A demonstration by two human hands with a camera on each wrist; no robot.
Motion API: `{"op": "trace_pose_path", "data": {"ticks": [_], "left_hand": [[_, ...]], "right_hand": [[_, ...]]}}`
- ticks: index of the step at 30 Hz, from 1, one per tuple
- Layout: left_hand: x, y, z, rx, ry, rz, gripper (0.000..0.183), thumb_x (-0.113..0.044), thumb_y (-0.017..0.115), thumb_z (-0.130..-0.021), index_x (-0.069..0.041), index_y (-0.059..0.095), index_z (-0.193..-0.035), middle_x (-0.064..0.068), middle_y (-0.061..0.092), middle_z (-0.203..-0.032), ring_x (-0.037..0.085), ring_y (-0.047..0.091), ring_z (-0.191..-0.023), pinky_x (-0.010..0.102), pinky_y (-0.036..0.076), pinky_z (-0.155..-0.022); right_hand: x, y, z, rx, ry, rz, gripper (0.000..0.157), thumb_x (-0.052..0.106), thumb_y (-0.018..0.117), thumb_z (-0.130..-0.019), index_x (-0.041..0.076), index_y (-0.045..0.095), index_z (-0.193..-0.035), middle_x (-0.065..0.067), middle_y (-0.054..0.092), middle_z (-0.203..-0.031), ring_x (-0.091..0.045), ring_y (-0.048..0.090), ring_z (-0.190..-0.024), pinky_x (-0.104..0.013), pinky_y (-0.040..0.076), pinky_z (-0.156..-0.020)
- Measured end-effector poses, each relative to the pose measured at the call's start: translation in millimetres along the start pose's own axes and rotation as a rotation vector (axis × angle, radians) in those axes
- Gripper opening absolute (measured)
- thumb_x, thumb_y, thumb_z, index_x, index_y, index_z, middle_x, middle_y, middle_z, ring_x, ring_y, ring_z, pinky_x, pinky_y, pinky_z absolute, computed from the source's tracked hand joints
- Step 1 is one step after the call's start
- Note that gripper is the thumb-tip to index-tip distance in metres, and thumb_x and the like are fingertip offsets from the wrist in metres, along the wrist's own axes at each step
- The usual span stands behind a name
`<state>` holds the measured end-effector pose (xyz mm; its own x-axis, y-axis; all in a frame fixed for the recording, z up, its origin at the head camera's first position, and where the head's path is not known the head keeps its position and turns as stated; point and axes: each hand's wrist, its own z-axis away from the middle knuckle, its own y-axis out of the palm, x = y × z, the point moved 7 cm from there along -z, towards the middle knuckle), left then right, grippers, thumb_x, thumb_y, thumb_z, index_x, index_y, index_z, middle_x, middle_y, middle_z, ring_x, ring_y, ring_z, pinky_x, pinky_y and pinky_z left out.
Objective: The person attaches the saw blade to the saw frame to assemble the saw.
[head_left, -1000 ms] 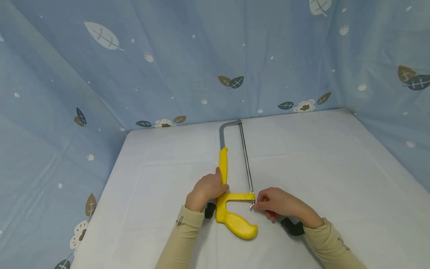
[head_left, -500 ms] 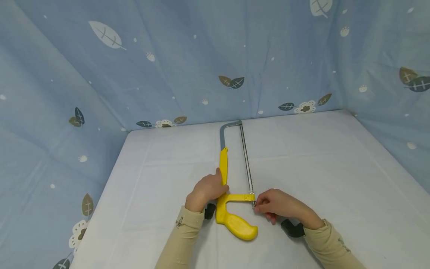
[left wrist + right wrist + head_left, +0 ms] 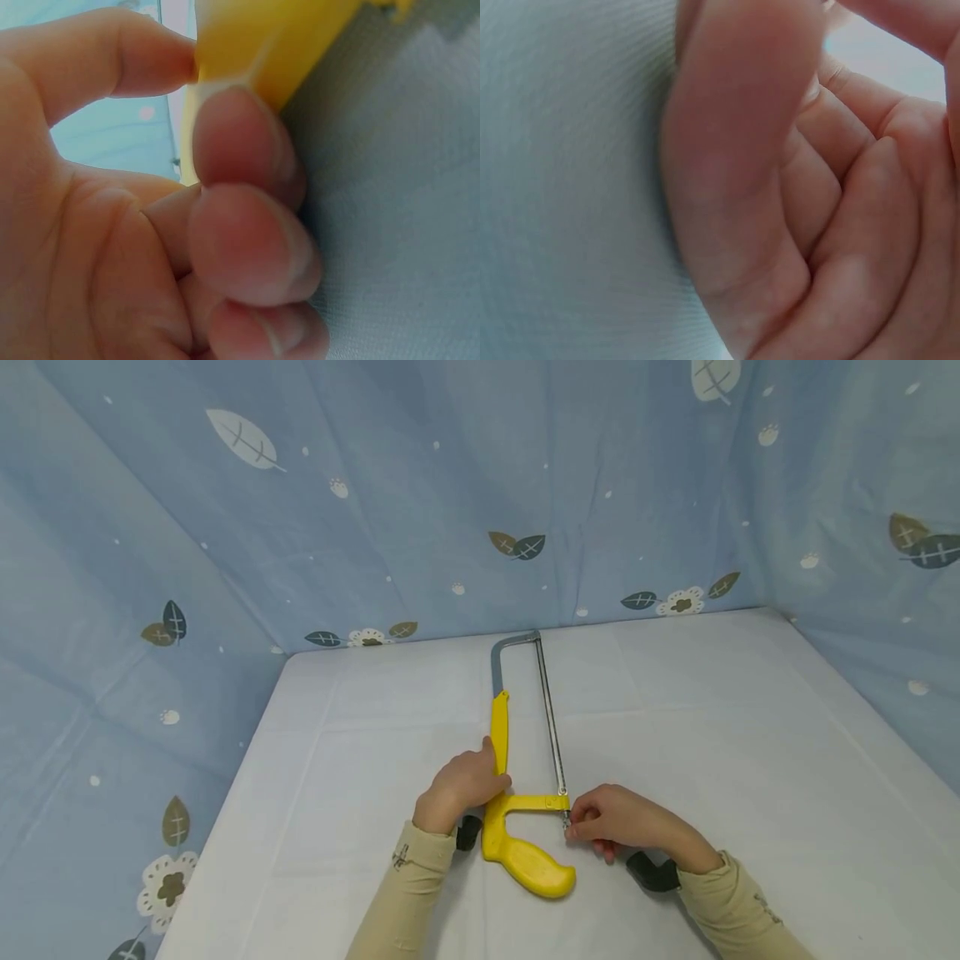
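Note:
A hacksaw (image 3: 536,865) with a yellow handle and grey front frame lies flat on the white-covered table, its blade (image 3: 551,718) on the right side. My left hand (image 3: 463,785) grips the yellow upper bar of the frame; in the left wrist view, thumb and fingertips meet the yellow bar (image 3: 240,45). At the blade's near end, just below the yellow cross arm, the thumb and fingers of my right hand (image 3: 622,817) pinch a small metal wing nut (image 3: 566,825), partly covered by the fingertips. Curled fingers fill the right wrist view, which hides the nut.
White cloth (image 3: 390,718) covers the table around the saw. A blue curtain (image 3: 450,485) with leaf prints rises along the back and both sides. Black wrist devices (image 3: 652,871) sit under the wrists near the cloth.
The wing nut has changed its angle at my right fingertips, which have shifted slightly. My left hand and the hacksaw stay in place; the head view has tilted a little.

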<state>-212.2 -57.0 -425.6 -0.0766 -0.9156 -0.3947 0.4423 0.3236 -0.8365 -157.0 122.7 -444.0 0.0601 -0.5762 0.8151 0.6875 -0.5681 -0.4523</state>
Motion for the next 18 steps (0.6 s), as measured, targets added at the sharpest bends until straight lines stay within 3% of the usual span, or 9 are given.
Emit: {"op": "trace_pose_path", "data": {"ticks": [9,18], "left_hand": [[0.2,1.5,-0.5,-0.001,-0.006,0.006,0.076,-0.030,0.053,-0.083,0.002,0.016,-0.141,0.005,0.051,-0.073,0.017,0.048,-0.058,0.029,0.039,-0.056],[-0.5,1.6,-1.3,-0.006,0.000,-0.013,0.076,-0.031,0.053,-0.083,0.003,0.017,-0.141,0.005,0.051,-0.072,0.017,0.047,-0.057,0.029,0.039,-0.056]], "right_hand": [[-1.5,-0.7,1.3,-0.014,0.007,-0.015,0.037,0.045,0.056,-0.083,0.010,0.061,-0.072,0.000,0.050,-0.051,-0.015,0.051,-0.043,-0.032,0.045,-0.044],[-3.5,-1.3,0.1,-0.020,0.000,-0.003,0.038,0.045,0.054,-0.084,0.010,0.060,-0.069,0.000,0.051,-0.050,-0.016,0.052,-0.042,-0.031,0.044,-0.043]]}}
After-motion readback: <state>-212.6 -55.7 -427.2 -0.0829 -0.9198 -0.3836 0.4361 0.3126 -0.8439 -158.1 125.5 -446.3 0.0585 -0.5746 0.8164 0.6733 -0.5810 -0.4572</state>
